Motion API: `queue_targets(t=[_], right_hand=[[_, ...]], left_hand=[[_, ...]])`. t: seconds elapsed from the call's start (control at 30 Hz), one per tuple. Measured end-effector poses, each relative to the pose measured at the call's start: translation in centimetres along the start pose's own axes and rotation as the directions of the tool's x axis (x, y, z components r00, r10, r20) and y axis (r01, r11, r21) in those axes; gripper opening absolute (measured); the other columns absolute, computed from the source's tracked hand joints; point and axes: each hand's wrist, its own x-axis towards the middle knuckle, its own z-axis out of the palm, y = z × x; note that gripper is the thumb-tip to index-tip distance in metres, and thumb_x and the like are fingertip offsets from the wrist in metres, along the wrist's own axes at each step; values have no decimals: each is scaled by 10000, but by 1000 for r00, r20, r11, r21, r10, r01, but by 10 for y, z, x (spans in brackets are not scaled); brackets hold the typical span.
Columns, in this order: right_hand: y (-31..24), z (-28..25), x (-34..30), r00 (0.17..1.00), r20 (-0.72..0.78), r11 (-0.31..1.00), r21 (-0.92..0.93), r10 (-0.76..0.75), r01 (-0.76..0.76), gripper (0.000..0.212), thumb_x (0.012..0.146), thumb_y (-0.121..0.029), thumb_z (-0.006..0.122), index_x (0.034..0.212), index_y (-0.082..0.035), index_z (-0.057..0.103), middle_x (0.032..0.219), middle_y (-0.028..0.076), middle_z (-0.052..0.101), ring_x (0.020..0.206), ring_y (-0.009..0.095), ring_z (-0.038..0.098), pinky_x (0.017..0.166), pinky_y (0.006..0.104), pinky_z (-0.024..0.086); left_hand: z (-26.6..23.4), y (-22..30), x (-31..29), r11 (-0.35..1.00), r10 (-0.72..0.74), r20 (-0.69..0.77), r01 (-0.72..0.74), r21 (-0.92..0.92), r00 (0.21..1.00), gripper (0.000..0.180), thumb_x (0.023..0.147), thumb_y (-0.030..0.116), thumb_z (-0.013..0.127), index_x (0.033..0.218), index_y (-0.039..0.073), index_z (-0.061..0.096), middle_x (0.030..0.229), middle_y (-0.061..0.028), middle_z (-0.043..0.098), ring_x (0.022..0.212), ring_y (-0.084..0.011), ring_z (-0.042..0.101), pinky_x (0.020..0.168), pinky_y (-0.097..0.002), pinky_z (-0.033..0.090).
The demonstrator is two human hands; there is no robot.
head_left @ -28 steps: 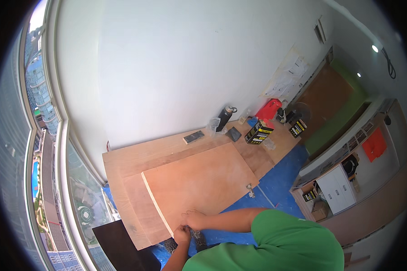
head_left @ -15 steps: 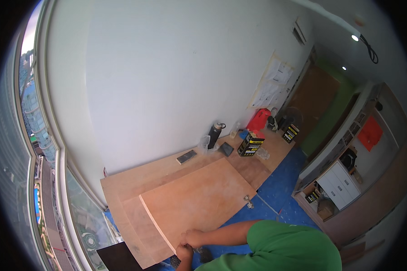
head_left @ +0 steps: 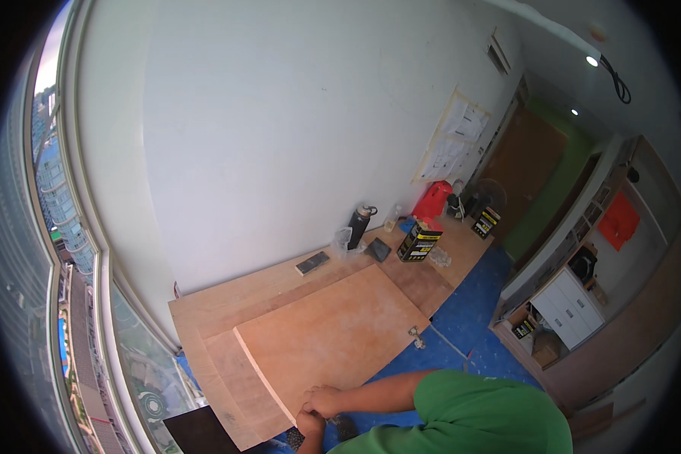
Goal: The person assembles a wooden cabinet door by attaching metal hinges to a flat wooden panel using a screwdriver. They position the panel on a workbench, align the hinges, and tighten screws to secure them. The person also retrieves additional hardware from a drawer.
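A flat wooden panel [head_left: 333,325] lies on a larger wooden worktop. At the panel's near left corner, my right hand [head_left: 325,399] is closed, its fingers curled at the near edge. Just left of it and touching it, my left hand [head_left: 309,418] is closed too, by the same corner. Whatever sits between the fingers is hidden or too small to make out. A metal hinge [head_left: 416,338] sticks out from the panel's near right edge, well away from both hands.
Along the wall on the worktop [head_left: 204,321] stand a sanding block [head_left: 312,263], a black flask [head_left: 362,227], a black-and-yellow can [head_left: 420,244] and a red bag [head_left: 433,200]. Blue sheeting [head_left: 469,303] covers the floor. Windows [head_left: 60,227] line the left; a cabinet [head_left: 567,303] stands right.
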Motion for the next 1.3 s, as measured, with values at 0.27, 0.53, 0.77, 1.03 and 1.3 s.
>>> queue_targets(t=[0.27,0.53,0.77,1.03,1.3], right_hand=[[2,13,10,971,128,965,142,202,-220,309,862,-255,614,1148,-160,683,1193,117,614,1140,334,596,941,466,490],[-4,-7,-12,982,-42,979,-73,187,-189,311,817,-249,672,1103,-127,664,1159,103,622,1073,328,634,896,446,515],[36,3,-73,882,-246,902,267,403,-338,309,814,-221,693,1105,-123,654,1110,131,611,1022,345,638,859,462,525],[99,84,-223,734,-166,647,623,658,-439,351,881,-238,653,1218,-143,639,1175,170,587,1052,372,617,894,462,517],[172,207,-403,570,-17,389,748,821,-538,359,851,-293,684,1156,-104,673,1054,177,669,959,337,657,830,430,523]], left_hand=[[-12,15,-10,991,-15,7,16,-135,1000,227,841,302,672,895,87,723,819,-180,720,785,-380,703,693,-455,545],[-7,15,-1,999,9,51,-11,39,999,196,852,297,666,942,130,717,853,-164,728,811,-367,703,702,-462,540],[-12,28,-9,963,55,77,-73,261,996,213,857,302,655,945,115,707,878,-182,723,858,-370,700,757,-472,546],[-7,34,4,889,117,64,-133,437,991,287,857,339,683,877,53,677,847,-173,722,836,-368,699,758,-463,549],[22,54,-5,933,-186,136,219,-286,973,167,823,167,643,804,5,677,716,-150,674,670,-315,676,628,-412,531]])
